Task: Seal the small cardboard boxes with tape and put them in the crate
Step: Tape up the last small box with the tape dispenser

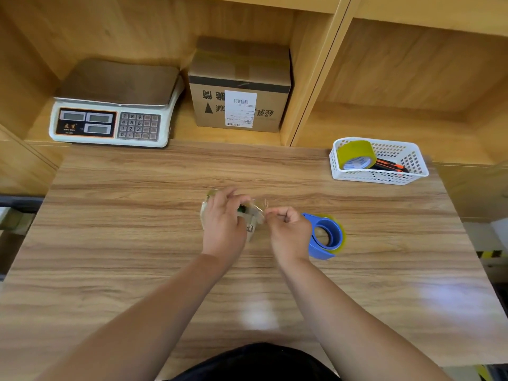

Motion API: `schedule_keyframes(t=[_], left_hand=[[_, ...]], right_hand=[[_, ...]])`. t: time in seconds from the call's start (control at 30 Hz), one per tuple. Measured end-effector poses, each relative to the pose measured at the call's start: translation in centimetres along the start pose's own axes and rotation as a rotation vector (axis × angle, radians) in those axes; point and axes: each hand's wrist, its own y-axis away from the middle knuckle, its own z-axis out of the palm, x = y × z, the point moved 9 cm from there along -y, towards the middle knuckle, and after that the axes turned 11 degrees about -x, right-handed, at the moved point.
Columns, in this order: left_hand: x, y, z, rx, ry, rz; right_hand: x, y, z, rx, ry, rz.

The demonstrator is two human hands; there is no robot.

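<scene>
Nearest me, a dark garment (pixel 255 361) fills the bottom edge, and both bare forearms reach forward over the wooden bench (pixel 137 215). The left grip (pixel 224 224) is curled over the small box (pixel 254 214), which it holds at mid-bench. The box is shiny with tape and blurred. The right grip (pixel 288 232) is closed tight, fingertips pinching at the box's right edge on what looks like a loose tape end (pixel 265 206). I cannot make it out sharply. Just beyond that hand, a blue tape dispenser (pixel 320 250) lies on the bench. Farther right, a white basket (pixel 412 166) holds a yellow-green tape roll (pixel 354 152) and an orange-black knife (pixel 390 165). On the shelf behind sit a scale (pixel 115 105) and a labelled carton (pixel 239 86).
</scene>
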Motion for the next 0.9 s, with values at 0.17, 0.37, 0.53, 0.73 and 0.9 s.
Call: schedule_keyframes(t=[0.17,0.37,0.53,0.73,0.9], left_hand=[[-2.0,-2.6,2.6,-0.405,-0.380,0.006],[-4.8,-3.6,4.5,-0.690,-1.014,0.194],[-5.1,-3.1,4.7,-0.665,-0.988,0.184],[-6.0,-1.1,4.7,-0.608,-0.947,0.143],[-6.4,-0.7,4.9,-0.598,-0.919,0.143]], right_hand=[[0.7,-0.5,-1.4,0.040,-0.033,0.013],[2.8,-0.4,-1.4,-0.079,0.065,0.111],[4.3,-0.4,-0.9,-0.199,0.118,0.178],[5.3,-0.2,0.5,-0.309,0.177,0.207],[5.5,-0.2,1.9,-0.364,0.238,0.176]])
